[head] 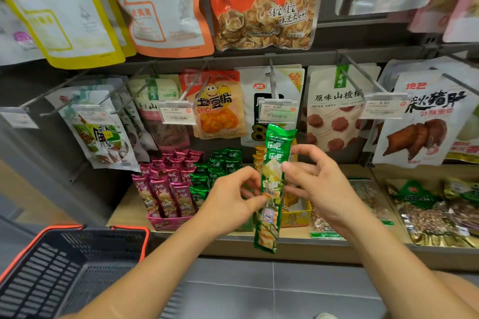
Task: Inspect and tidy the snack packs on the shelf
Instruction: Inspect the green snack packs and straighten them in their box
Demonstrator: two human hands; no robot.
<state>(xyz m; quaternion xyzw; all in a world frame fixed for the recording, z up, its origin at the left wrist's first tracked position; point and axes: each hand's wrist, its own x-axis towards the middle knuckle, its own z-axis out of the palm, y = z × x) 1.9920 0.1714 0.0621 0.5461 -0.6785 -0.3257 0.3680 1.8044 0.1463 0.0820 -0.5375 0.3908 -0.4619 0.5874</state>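
A long green snack pack (pixel 272 184) stands upright in front of the shelf, held between both hands. My left hand (pixel 230 199) pinches its left edge around mid-height. My right hand (pixel 318 181) grips its right edge slightly higher, with the other fingers spread. Behind the hands, a purple display box (pixel 168 223) holds upright purple packs (pixel 166 184). Green packs (pixel 217 166) of the same kind stand beside them. A yellow box (pixel 298 217) is partly hidden by the held pack.
Hanging pouches on metal pegs (pixel 360 72) with price tags (pixel 177 112) fill the wall above the wooden shelf (pixel 129 210). Bags of nuts (pixel 425 212) lie at the right. A black shopping basket with orange rim (pixel 64 269) sits at lower left over the grey floor.
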